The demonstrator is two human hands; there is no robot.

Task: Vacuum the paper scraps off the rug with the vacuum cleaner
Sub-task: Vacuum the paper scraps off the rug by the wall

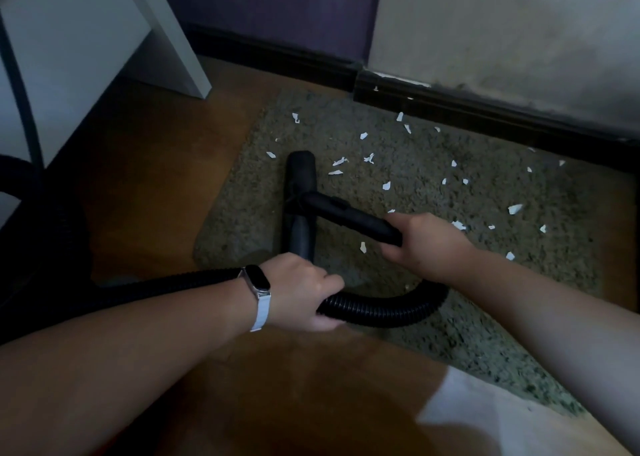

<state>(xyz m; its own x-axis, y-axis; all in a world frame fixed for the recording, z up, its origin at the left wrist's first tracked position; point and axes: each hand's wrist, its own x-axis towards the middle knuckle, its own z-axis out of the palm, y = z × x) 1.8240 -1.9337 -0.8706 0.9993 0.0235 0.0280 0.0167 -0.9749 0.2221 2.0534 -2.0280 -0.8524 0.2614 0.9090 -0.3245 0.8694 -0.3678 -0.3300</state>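
Note:
A grey-green rug (433, 303) lies on the wooden floor against the wall. Several white paper scraps (386, 186) are scattered over its middle and far part. The black vacuum floor nozzle (299, 178) rests flat on the rug's left part, lengthwise away from me. Its black tube (349, 214) runs right from the nozzle into my right hand (424, 237), which grips the tube's end. From there the ribbed black hose (388, 308) curves down and left into my left hand (301, 292), which is closed around it. A watch sits on my left wrist.
A white furniture leg (173, 36) stands at the upper left on the wooden floor (149, 178). A dark baseboard (450, 109) and wall bound the rug's far side. The hose continues left to a dark shape (34, 213) at the frame's edge.

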